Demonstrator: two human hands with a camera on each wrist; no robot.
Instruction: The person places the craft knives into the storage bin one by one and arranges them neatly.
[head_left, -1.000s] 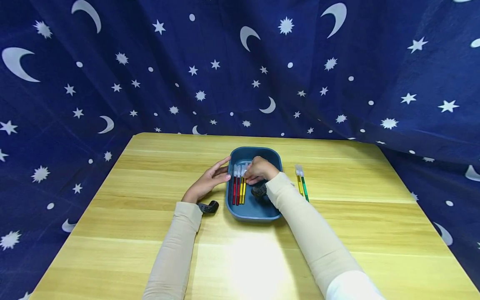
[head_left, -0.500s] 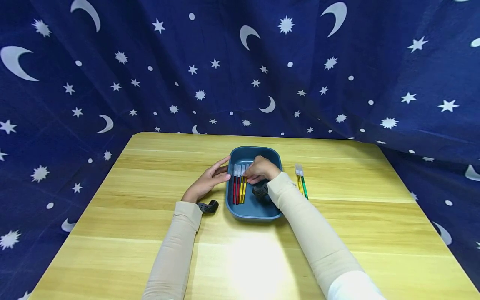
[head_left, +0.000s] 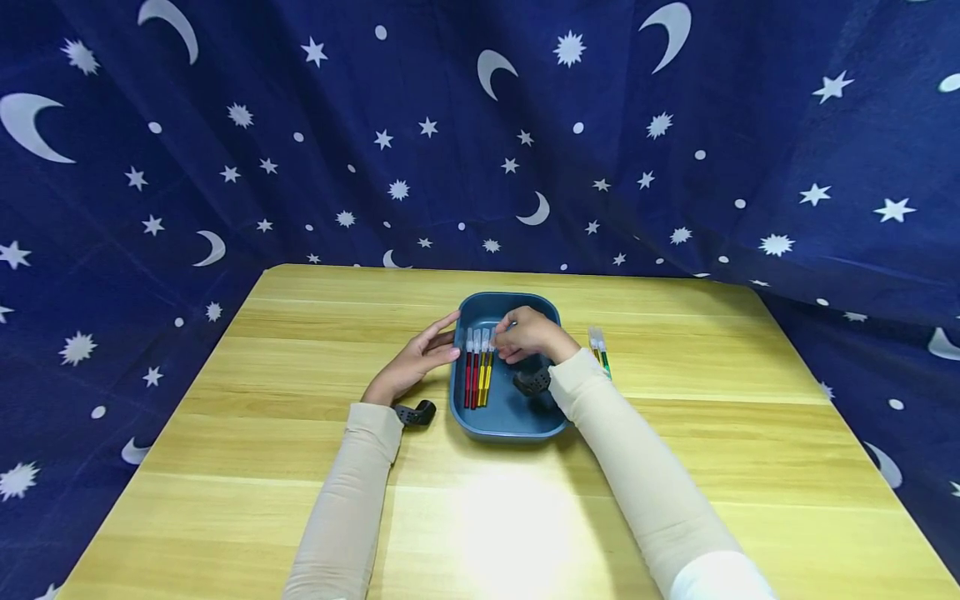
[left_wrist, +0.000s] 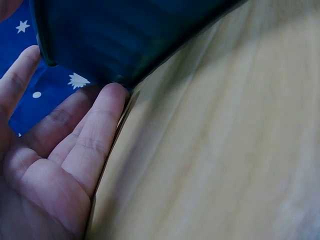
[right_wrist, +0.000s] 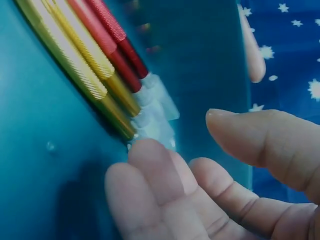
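Observation:
My left hand (head_left: 414,360) rests with its fingers spread against the left wall of a blue plastic tray (head_left: 506,436). In the left wrist view a fingertip (left_wrist: 114,95) meets the tray's bottom edge at the table. Inside the tray, two red craft knives (head_left: 472,383) and two gold craft knives (head_left: 485,385) lie side by side along the left wall, their clear caps pointing away from me. Over the tray, right beside the caps, is my right hand (head_left: 531,336). Its thumb (right_wrist: 255,135) stands apart from the other fingers, with nothing between them.
A gold and a green craft knife (head_left: 603,354) lie on the wooden table (head_left: 712,417) to the right of the tray, partly behind my right sleeve. Black wrist cameras (head_left: 416,413) hang below both wrists. A blue curtain with moons and stars (head_left: 480,167) closes off the back.
My right hand has let go of the nearest gold knife and lifted slightly to the right, thumb parting from the fingers. The left hand stays at the tray's wall.

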